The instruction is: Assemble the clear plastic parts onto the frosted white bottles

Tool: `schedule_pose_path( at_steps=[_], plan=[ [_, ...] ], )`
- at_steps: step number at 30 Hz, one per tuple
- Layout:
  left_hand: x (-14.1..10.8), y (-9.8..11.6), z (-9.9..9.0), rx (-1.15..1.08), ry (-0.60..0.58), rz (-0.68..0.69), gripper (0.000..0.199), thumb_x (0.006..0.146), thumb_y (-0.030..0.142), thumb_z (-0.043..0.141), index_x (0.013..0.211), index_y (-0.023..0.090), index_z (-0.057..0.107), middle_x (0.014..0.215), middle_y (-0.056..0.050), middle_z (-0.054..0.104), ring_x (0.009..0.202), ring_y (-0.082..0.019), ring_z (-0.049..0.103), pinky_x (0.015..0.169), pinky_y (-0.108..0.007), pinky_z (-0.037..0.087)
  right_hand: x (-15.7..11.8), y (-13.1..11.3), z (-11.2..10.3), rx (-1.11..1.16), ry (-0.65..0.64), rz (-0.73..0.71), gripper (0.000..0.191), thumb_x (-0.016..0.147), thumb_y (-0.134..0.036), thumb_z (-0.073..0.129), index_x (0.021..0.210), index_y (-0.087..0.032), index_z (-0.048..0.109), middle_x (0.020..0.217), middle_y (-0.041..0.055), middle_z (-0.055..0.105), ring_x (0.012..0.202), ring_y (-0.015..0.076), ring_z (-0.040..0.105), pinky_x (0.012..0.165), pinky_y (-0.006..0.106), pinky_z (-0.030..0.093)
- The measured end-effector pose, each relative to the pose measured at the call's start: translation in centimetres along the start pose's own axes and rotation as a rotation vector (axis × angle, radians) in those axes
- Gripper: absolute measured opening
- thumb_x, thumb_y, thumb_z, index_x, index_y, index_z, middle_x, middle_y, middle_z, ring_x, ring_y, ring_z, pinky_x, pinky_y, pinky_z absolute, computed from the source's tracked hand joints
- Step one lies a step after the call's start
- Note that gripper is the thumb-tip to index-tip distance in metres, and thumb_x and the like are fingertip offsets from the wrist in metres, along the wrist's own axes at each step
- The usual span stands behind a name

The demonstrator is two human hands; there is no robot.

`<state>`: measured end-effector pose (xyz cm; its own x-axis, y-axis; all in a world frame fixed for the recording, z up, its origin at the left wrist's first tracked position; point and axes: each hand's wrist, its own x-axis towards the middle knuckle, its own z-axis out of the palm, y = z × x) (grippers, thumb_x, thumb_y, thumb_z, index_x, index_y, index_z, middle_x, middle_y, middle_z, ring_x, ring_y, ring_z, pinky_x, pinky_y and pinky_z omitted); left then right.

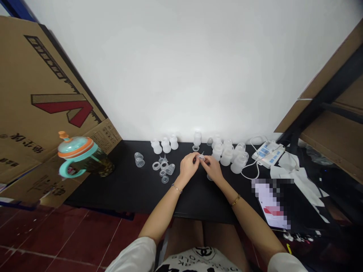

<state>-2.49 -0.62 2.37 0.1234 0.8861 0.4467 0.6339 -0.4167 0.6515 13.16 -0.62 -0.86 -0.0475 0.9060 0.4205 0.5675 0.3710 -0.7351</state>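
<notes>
My left hand and my right hand meet over the black table, their fingertips pinching a small translucent plastic part. Its exact shape is partly hidden by my fingers. Frosted plastic bottles crowd together just beyond my right hand, and more stand in a row to the left. Several clear rings and clear plastic cups lie left of my left hand. A lone ring sits just past my fingertips.
Two clear cups lie at the left of the black table. Further left stands a drinking bottle with a teal lid. A power strip with white cables and a pixelated tablet or phone are on the right. A white wall backs the table.
</notes>
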Motion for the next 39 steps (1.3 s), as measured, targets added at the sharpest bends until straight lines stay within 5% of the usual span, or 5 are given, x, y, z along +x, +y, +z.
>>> schedule_pose_path(
  at_steps=[10, 39],
  plan=[
    [0.26, -0.64, 0.52, -0.387, -0.017, -0.129, 0.011, 0.088, 0.022, 0.066, 0.099, 0.021, 0.065, 0.093, -0.005, 0.077, 0.084, -0.017, 0.074, 0.072, -0.026, 0.055, -0.03, -0.07, 0.0, 0.061, 0.04, 0.004, 0.035, 0.098, -0.052, 0.052, 0.097, -0.022, 0.069, 0.092, 0.007, 0.071, 0.08, 0.0232, 0.065, 0.068, 0.034, 0.05],
    [0.1, 0.06, 0.28, -0.287, -0.004, -0.107, 0.006, 0.088, 0.023, 0.063, 0.093, 0.022, 0.063, 0.084, -0.001, 0.075, 0.072, -0.015, 0.069, 0.069, -0.025, 0.051, -0.12, -0.38, -0.27, 0.001, 0.014, -0.002, 0.031, 0.099, -0.048, 0.049, 0.09, -0.022, 0.064, 0.084, 0.0042, 0.065, 0.074, 0.0205, 0.06, 0.066, 0.03, 0.045]
  ],
)
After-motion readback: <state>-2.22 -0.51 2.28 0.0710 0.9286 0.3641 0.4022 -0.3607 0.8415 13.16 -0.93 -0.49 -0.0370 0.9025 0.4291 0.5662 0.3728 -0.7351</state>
